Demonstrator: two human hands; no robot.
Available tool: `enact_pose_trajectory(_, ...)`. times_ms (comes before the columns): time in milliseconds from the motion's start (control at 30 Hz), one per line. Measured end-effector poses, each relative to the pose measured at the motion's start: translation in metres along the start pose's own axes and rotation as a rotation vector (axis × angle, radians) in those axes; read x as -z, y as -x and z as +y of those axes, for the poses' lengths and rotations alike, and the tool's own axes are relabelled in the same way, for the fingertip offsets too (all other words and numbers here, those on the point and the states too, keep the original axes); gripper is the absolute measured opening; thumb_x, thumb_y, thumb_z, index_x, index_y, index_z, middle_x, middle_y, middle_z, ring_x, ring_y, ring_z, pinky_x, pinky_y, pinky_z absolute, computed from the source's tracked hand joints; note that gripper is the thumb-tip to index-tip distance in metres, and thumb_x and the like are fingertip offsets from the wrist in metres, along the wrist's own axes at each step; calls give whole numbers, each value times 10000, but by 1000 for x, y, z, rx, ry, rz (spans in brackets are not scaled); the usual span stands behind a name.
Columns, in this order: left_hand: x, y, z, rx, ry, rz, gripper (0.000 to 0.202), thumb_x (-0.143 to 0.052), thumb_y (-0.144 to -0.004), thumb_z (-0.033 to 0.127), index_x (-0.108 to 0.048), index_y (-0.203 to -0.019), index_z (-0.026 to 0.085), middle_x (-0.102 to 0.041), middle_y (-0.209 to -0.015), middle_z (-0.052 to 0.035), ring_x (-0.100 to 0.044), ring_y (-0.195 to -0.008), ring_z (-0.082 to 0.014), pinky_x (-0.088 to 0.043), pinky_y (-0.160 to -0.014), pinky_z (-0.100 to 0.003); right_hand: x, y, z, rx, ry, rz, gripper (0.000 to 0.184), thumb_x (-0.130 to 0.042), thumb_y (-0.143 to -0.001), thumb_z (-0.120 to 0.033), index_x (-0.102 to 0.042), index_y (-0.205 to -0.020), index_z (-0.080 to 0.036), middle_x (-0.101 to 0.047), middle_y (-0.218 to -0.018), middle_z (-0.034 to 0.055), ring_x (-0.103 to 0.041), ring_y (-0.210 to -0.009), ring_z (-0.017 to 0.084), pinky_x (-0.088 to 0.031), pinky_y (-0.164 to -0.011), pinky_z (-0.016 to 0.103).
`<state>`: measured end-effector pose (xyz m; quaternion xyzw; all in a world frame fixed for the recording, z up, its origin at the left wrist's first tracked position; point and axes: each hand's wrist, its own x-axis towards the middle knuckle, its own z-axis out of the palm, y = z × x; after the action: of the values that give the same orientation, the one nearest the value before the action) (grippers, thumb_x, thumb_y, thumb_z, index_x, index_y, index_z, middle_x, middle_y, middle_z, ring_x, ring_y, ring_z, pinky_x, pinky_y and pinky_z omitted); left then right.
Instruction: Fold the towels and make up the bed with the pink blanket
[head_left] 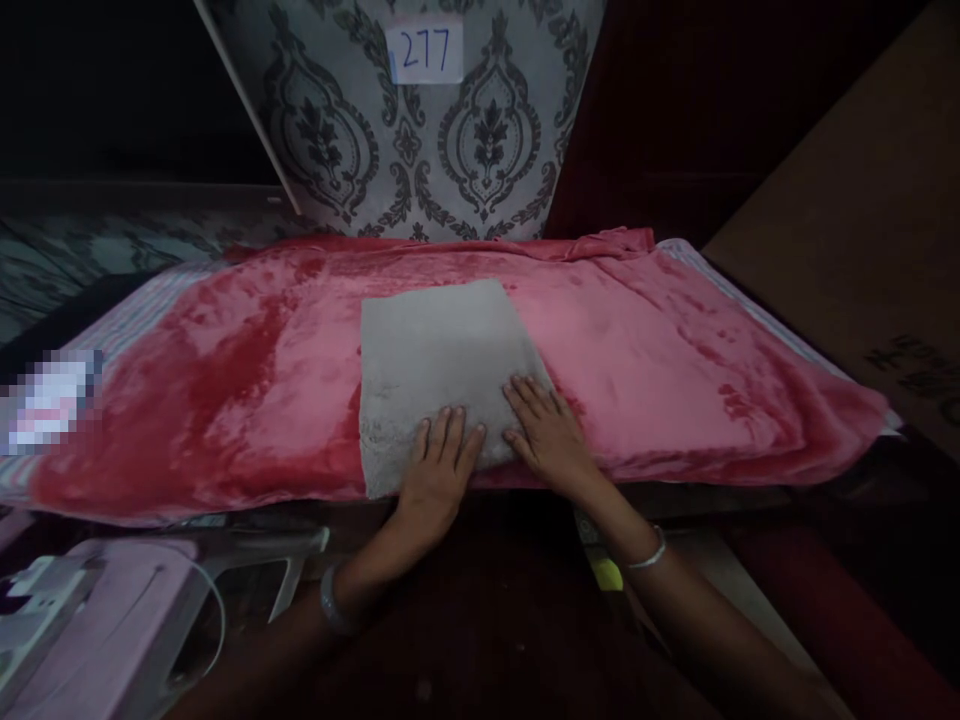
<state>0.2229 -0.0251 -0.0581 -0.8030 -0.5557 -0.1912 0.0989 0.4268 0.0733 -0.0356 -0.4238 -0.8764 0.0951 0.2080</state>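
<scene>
A grey cloth [442,345], folded into a flat four-sided piece, lies on a pink and red plush blanket [652,370]. My left hand [439,470] rests flat on the cloth's near edge, fingers stretched away from me. On its near right corner lies my right hand [551,435], also flat with the fingers spread. Both palms face down and neither hand grips the cloth. The cloth's near edge is partly hidden under my hands and reaches the front edge of the blanket.
Behind the blanket stands a patterned wall [405,140] with a paper marked 277 [426,50]. A large cardboard box [862,200] leans in at the right. At lower left are a pink surface [112,620] and a white cable [217,600]. A blurred white item [52,400] lies at the blanket's left.
</scene>
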Motion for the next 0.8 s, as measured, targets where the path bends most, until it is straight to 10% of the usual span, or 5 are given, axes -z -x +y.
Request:
enact_pose_trajectory(367,-12,7,-2,-45,-135,109,632,-479,-897,20,-423,-1514,145,-433,-1564,-207,-207,-1540,-345,-323,-1205,-586,-23,10,16,-122,-97,112,607,-433,-993,-501,-436,-1537,-233,-327,-1635,112,-247,-1516,333,-235,-1197,592)
enact_pose_trajectory(800,-8,16,-9,-82,-29,134,701,-448,-836,-20,-439,-1513,163,-412,-1589,-170,-261,-1529,-322,-338,-1200,-554,-4,-27,57,-351,-594,142,764,-623,-816,-521,-474,-1501,-218,-668,-1307,130,-631,-1183,321,-501,-1011,504)
